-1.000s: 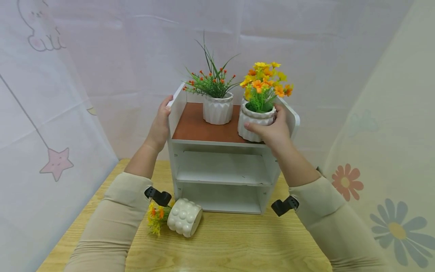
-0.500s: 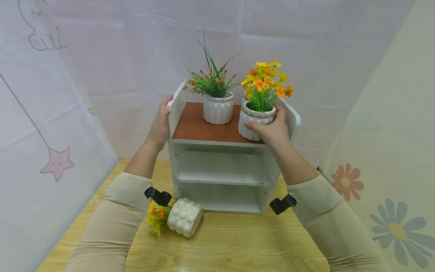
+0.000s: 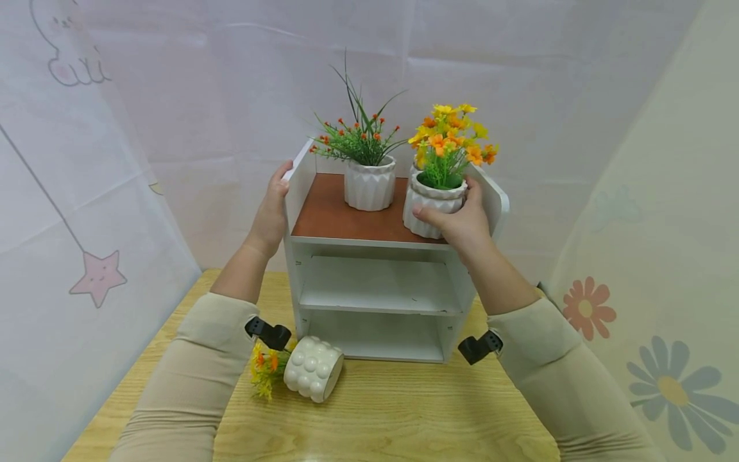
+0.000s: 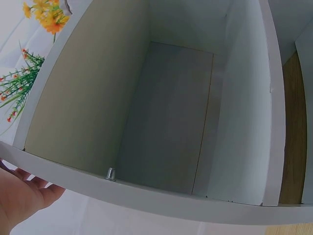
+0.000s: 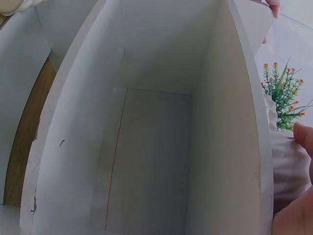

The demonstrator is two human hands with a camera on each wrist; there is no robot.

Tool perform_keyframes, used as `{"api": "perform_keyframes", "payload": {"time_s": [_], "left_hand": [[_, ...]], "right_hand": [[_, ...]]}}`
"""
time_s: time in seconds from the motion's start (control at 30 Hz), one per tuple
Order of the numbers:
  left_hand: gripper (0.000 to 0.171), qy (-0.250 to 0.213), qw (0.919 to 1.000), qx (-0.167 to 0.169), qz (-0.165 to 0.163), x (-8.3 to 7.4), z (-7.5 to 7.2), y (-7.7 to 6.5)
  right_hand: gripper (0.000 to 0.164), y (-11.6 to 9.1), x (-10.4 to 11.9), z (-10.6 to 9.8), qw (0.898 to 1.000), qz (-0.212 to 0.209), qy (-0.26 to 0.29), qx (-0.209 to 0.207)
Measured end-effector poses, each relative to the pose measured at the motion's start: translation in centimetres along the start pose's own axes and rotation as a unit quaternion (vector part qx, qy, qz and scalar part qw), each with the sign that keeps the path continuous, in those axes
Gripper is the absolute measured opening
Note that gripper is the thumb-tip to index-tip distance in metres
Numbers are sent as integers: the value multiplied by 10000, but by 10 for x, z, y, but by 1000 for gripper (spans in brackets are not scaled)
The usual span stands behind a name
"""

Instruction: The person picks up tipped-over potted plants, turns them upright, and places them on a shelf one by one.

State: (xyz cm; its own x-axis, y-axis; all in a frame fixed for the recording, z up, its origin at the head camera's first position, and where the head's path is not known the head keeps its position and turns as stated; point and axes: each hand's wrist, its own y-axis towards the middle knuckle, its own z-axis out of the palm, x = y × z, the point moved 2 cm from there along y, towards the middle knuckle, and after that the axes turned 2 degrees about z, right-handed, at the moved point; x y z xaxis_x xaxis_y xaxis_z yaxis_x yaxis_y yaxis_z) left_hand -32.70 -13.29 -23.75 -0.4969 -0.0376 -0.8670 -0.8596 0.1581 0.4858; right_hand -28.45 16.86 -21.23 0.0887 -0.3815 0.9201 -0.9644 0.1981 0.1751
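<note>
My right hand [image 3: 469,224] grips a white fluted flower pot [image 3: 426,221] with yellow and orange flowers, at the right front of the shelf's brown top board [image 3: 346,221]. The thumb lies across the pot's front; the other fingers are mostly hidden behind it. My left hand [image 3: 271,215] rests against the outside of the white shelf's left side panel [image 3: 297,192], fingertips at its upper edge. In the left wrist view, part of the left hand [image 4: 27,200] shows beside the panel. Between both hands stands another white fluted pot [image 3: 369,186] with grass and small red-orange flowers.
A cream bubble-textured pot [image 3: 314,369] lies on its side on the wooden table [image 3: 404,410], its yellow-orange flowers [image 3: 265,371] pointing left. Part of another white pot shows behind the held one. Below are two white shelf compartments [image 3: 381,285]. Printed cloth surrounds the table.
Both hands stay nearly where they were. The held pot and right hand have shifted only very slightly; the other pots look unmoved.
</note>
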Motion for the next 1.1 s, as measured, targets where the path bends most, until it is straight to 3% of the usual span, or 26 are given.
{"api": "perform_keyframes", "payload": {"time_s": [0.43,1.1], "left_hand": [[62,87,9999,11,-80,1,-1,-1],[63,57,10000,19,-32,0,-1,1]], "right_hand": [[118,-7,-1,-2,9998,-194,81,35],[107,-28,1,-8,9983,-457,373,-1]]}}
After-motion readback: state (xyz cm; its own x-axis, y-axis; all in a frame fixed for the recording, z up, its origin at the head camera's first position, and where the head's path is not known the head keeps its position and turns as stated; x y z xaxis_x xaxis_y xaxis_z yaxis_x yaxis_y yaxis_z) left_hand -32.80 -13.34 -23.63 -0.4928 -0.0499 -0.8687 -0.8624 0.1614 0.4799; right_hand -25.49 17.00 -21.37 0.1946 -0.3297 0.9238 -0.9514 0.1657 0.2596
